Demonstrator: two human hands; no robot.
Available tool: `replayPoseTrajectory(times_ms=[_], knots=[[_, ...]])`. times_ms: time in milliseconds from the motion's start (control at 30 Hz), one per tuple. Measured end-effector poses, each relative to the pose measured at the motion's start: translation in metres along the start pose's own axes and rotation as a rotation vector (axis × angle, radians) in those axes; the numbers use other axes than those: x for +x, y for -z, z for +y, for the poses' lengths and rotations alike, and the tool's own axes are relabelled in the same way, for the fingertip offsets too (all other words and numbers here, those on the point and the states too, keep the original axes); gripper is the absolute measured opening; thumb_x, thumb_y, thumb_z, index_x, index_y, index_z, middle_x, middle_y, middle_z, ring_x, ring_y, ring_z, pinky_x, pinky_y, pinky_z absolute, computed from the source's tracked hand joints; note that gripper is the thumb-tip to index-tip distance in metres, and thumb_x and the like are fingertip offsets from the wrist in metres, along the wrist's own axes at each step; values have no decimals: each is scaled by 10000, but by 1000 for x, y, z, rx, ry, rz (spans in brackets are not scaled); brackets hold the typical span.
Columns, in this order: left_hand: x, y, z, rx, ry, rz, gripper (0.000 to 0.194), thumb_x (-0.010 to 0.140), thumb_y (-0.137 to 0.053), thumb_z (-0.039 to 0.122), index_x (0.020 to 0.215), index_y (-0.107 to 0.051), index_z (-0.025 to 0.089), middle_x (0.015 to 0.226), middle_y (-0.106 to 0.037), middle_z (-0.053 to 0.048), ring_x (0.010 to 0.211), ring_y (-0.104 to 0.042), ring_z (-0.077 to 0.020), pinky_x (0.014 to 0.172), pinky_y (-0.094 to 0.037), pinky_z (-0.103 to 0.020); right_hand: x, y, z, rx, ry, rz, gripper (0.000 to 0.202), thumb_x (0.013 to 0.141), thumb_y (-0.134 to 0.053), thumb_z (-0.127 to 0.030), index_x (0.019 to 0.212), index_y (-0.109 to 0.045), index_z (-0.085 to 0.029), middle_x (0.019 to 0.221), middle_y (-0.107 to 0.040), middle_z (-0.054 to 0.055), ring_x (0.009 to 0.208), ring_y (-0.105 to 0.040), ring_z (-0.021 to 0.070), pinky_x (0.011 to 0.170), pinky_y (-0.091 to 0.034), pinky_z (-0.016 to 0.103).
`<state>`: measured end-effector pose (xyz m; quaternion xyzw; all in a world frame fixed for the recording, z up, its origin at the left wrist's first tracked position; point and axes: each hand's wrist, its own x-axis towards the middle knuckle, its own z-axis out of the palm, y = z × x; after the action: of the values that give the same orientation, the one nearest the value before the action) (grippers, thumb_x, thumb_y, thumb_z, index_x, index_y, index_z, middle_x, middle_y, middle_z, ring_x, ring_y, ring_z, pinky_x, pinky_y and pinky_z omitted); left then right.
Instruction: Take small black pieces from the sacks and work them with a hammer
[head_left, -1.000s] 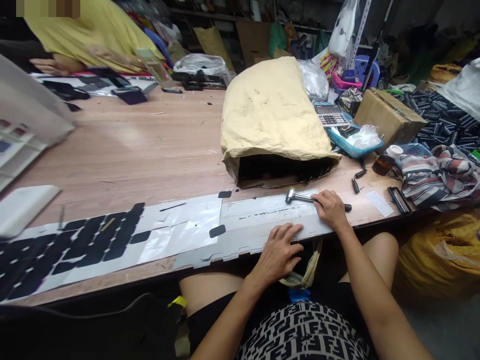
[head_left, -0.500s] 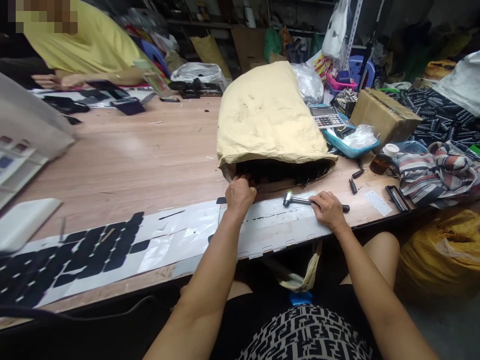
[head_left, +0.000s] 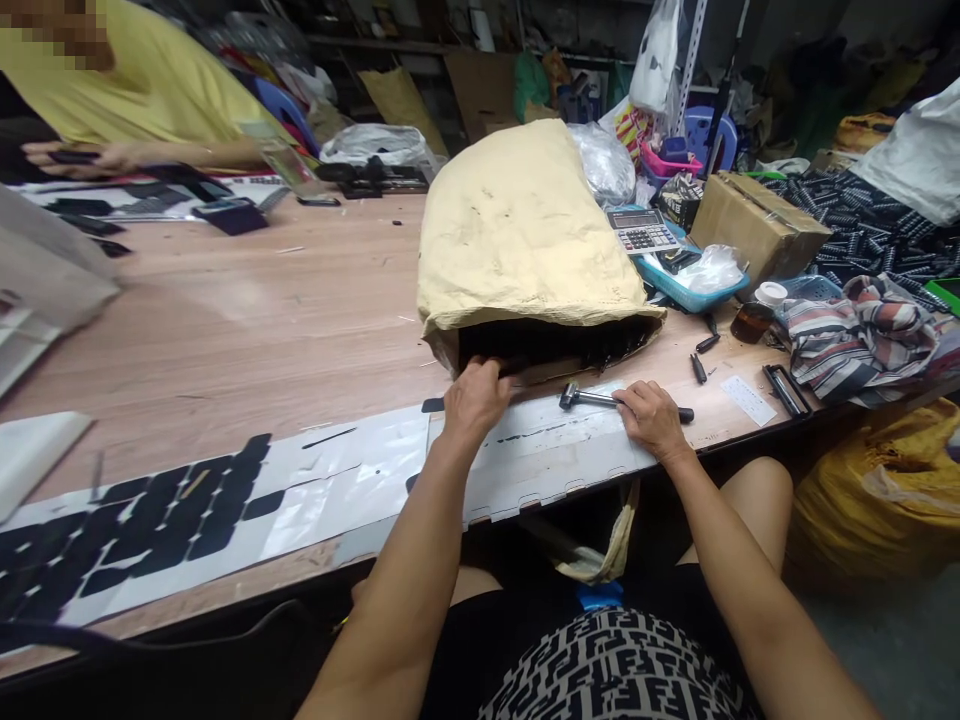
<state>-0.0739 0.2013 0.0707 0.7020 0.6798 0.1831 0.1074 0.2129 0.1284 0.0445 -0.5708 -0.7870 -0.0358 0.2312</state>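
My right hand (head_left: 651, 418) is closed round the handle of a small hammer (head_left: 589, 397), which lies along the white sheet (head_left: 555, 455) near the table's front edge with its metal head to the left. At the mouth of a large yellowish paper sack (head_left: 532, 220), my left hand (head_left: 476, 398) has its fingers curled. A blurred dark piece seems to be at its fingertips, too unclear to name. The sack lies on its side, its opening towards me, with dark pieces in the shadow inside. Flat black rounded pieces (head_left: 214, 505) lie in rows on the sheet's left part.
A calculator (head_left: 641, 232), a blue basket (head_left: 697, 285), a cardboard box (head_left: 761, 225) and a brown bottle (head_left: 757, 312) stand right of the sack. Black coiled parts (head_left: 862, 225) are heaped behind. Across the table sits a person in a yellow shirt (head_left: 150, 90).
My left hand has turned slightly at the sack's mouth, and a blurred dark piece now shows by its fingers. The right hand stays on the hammer. The whole view has shifted slightly.
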Motion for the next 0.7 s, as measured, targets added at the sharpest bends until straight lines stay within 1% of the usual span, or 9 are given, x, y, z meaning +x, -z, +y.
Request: replayPoseTrajectory(times_ms=[100,167,200,300,400,467,567,700], knots=[[-32,-4,9,-138,-261,-99,189,925,-598,354,1038,-706,247,1023,-665,-60,970,-613,-250,833,-476,-353,0,1,-1,-44,-59,5,234,950,-539,-190,1112,-704,-230,978,-669,69,905,-515,229,777,-384,341],[-50,-13,17,-194,-371,-151,146,917,-620,335,990,-711,246,982,-675,-45,966,-596,-237,856,-466,-347,0,2,-1,-65,-88,8,235,954,-532,-187,1111,-702,-226,973,-667,72,903,-514,231,776,-379,339],[-58,-18,20,-213,-393,-156,141,916,-623,329,980,-713,241,970,-673,-47,967,-588,-239,865,-465,-352,-1,2,-1,-73,-91,11,232,956,-532,-190,1110,-702,-226,970,-666,73,902,-514,232,776,-379,339],[-70,-35,27,-306,-383,-116,178,909,-634,327,1037,-711,232,972,-658,-55,982,-580,-242,882,-472,-363,-1,2,-1,-85,-80,23,245,963,-515,-186,1120,-698,-226,956,-666,78,886,-516,233,768,-382,340],[-72,-44,25,-431,-336,-65,247,847,-701,333,1072,-703,231,974,-649,-48,974,-591,-234,887,-485,-365,-2,2,-1,-86,-78,34,263,965,-501,-177,1136,-696,-219,943,-667,83,877,-525,233,760,-391,340],[-71,-45,22,-484,-315,-53,227,820,-720,334,1022,-709,230,957,-648,-44,968,-596,-232,883,-490,-366,-2,2,0,-85,-79,50,265,960,-509,-176,1136,-702,-220,936,-675,80,878,-539,232,764,-404,337],[-69,-45,21,-517,-294,-73,169,830,-703,334,962,-721,230,938,-645,-45,956,-596,-227,854,-493,-361,-3,6,0,-49,-70,81,268,956,-518,-177,1126,-714,-244,921,-691,64,880,-569,223,770,-433,321],[-67,-44,22,-531,-271,-98,162,823,-715,316,962,-733,236,929,-631,-38,946,-595,-218,848,-488,-351,-13,19,-2,110,-46,93,269,968,-514,-201,1129,-718,-273,935,-709,42,922,-624,202,795,-485,299]])
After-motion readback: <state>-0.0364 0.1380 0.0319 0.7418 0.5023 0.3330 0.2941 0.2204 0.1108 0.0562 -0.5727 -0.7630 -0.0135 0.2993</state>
